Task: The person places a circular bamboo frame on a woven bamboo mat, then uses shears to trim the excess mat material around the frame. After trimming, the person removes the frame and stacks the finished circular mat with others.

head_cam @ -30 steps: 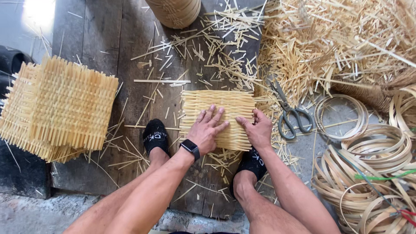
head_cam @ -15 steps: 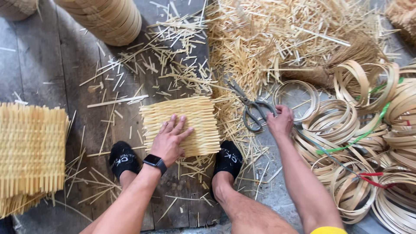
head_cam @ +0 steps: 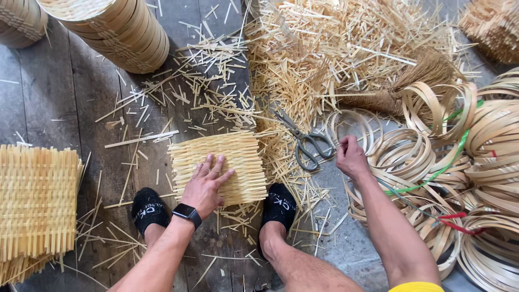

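Note:
A square woven bamboo mat [head_cam: 232, 157] lies on the wooden floor between my feet. My left hand [head_cam: 206, 185], with a black watch on the wrist, presses flat on the mat with fingers spread. My right hand [head_cam: 351, 157] reaches right, fingers curled at the edge of a pile of thin bamboo hoops [head_cam: 411, 157]; whether it grips one hoop I cannot tell. Grey scissors [head_cam: 305, 143] lie just left of that hand, untouched.
Stacked woven mats [head_cam: 35, 205] sit at the left. Stacks of round bamboo trays [head_cam: 116, 30] stand at the top left. Loose bamboo slivers [head_cam: 324, 48] cover the top middle, with a small broom [head_cam: 411, 81] beside them. More hoops [head_cam: 486, 178] fill the right.
My right hand left the mat and moved right past the scissors to the hoops. My left hand stayed flat on the mat. The camera turned to the right.

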